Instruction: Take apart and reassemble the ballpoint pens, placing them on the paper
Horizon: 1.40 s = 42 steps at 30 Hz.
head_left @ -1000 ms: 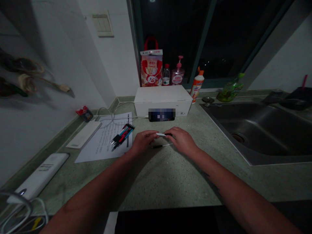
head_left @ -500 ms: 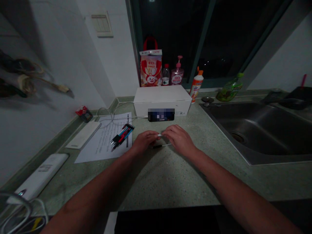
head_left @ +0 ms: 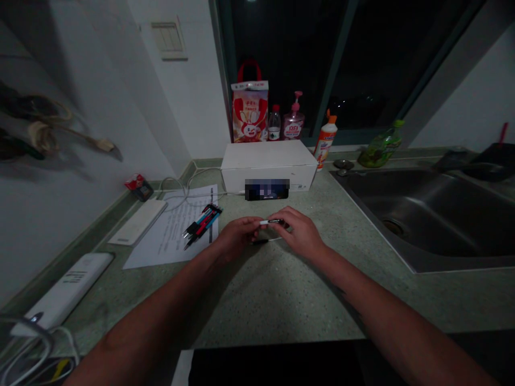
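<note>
Pinching pen piece (head_left: 271,221) near phone (head_left: 267,191) with nearly closed left hand (head_left: 238,233); half-curling right hand (head_left: 299,229), hold unclear; risking drop if loosening grip.

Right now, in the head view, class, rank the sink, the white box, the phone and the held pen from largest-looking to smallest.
1. Sink
2. White box
3. Phone
4. Held pen

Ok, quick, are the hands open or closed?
Left hand: closed, holding a pen-like piece by its white end.
Right hand: curled at the dark end; grip can't be told.
</note>
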Motion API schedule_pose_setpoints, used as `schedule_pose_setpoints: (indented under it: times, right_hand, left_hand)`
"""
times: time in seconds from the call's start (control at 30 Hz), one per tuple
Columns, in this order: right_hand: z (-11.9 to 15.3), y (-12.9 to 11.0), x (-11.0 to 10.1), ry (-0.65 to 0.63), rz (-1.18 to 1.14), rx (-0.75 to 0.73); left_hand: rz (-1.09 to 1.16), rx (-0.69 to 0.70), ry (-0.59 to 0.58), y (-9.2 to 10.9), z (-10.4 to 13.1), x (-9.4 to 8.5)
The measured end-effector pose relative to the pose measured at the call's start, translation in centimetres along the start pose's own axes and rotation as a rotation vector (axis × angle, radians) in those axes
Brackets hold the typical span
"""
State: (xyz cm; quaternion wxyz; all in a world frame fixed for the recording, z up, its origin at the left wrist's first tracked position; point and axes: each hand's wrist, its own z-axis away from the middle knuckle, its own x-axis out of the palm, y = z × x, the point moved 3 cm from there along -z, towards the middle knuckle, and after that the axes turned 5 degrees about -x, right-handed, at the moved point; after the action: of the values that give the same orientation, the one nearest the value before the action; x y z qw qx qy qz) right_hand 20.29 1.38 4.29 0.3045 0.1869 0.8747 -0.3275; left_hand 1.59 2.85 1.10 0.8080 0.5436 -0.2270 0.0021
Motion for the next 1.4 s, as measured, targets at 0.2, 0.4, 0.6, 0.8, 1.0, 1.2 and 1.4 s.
schedule_pose_setpoints:
  times: [0.2,0.4,0.6,0.8,1.0,1.2,1.4]
  right_hand:
    - [0.2,1.3,0.3,-0.106,0.113,0.204]
    - [0.3,3.4,1.1,0.177,-0.670,0.616]
    - [0.2,4.5,0.7,0.358,-1.148,0.853]
    - [0.3,5.0,1.0,0.372,-1.070,0.881]
    - [0.6,5.8,1.5,0.285,-0.939,0.843]
    - [0.7,6.4,2.4,0.172,-0.795,0.746]
    - [0.7,7.1,2.4,0.112,-0.475,0.587]
  left_hand:
    - [-0.100,0.044,0.098,-0.1,-0.2,-0.3]
    - [-0.075,0.044,0.239,0.0,-0.3,-1.5]
    - [-0.414,0.148,0.388,0.0,-1.3,-2.1]
    - [-0.977,0.237,0.320,2.8,1.1,-0.8]
    - [-1.269,0.101,0.049,3.4,7.3,-1.3]
    - [-1.260,0.082,0.077,0.0,8.4,-1.8]
    - [-1.406,0.019,0.111,0.1,8.1,-0.8]
